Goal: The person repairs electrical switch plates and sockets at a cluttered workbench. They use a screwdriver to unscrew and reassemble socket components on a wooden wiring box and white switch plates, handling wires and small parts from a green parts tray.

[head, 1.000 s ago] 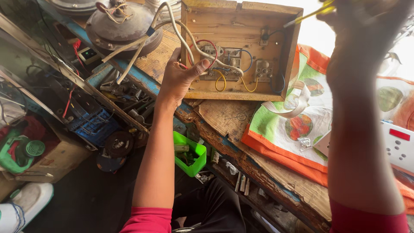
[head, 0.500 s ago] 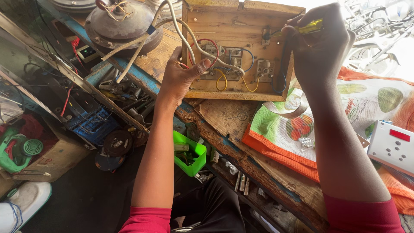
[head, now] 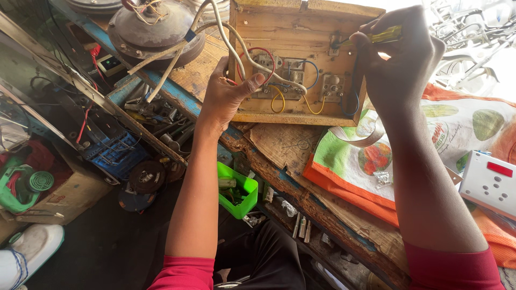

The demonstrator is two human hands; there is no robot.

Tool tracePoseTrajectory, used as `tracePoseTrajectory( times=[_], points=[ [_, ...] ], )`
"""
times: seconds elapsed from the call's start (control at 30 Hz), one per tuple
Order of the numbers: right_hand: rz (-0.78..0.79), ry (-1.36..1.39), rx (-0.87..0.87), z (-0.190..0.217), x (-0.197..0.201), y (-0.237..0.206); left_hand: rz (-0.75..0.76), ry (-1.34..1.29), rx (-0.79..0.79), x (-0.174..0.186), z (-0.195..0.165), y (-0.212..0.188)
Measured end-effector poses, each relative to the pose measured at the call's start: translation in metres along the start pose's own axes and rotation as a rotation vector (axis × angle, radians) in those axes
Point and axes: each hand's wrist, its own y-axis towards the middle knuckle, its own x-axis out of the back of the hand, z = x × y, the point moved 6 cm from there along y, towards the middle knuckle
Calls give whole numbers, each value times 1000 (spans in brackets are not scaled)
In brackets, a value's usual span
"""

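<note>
Holding the wooden switch box [head: 301, 64], the left hand [head: 228, 96] pinches white wires [head: 236, 51]; the right hand [head: 400, 59] grips a yellow screwdriver [head: 384, 36], which could slip onto the bare terminals.

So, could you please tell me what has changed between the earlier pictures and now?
The right hand, raised high at the top edge a second ago, came down to the wooden box and now holds the yellow screwdriver against its right-hand fittings. The left hand stayed at the box's left side, on the wires. The box, the round motor and the white socket kept their places.
</note>
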Motion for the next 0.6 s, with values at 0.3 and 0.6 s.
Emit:
tracePoseTrajectory(
  times=[0.3, 0.6],
  points=[
    [46, -134, 151, 9, -3, -3, -1, 30, -15, 1, -1, -1],
    [186, -218, 43, 18, -11, 2, 46, 31, -90, 2, -5, -8]
  ],
)
